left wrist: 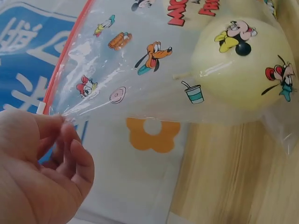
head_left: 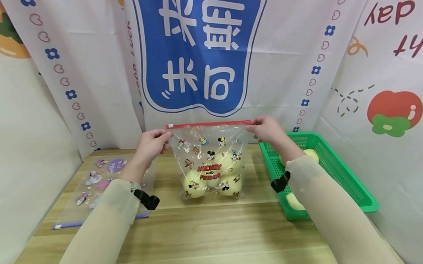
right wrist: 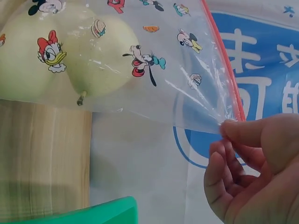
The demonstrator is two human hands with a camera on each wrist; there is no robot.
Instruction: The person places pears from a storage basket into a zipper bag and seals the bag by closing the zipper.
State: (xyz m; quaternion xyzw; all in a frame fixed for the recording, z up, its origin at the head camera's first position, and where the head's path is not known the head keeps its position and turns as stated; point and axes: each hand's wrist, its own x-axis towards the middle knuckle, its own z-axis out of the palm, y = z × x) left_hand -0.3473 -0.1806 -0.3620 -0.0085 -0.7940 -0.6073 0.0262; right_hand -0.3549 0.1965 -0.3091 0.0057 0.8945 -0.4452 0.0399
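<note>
A clear zip bag (head_left: 207,148) with cartoon prints and a red zip strip (head_left: 208,124) hangs upright in the middle, its base at the wooden table. Inside lie several pale yellow pears (head_left: 195,184); a stem (right wrist: 81,98) shows on one in the right wrist view. My left hand (head_left: 152,146) pinches the bag's upper left corner, just below the strip's end with the white slider (left wrist: 41,108). At the upper right corner, my right hand (head_left: 268,131) pinches the plastic between thumb and finger. The strip is stretched straight between both hands.
On the right stands a green basket (head_left: 347,171) with several pears, partly hidden by my right forearm. A second clear bag (head_left: 73,209) with a purple zip strip lies flat on the left of the table (head_left: 211,238). A printed cloth (head_left: 286,41) hangs behind.
</note>
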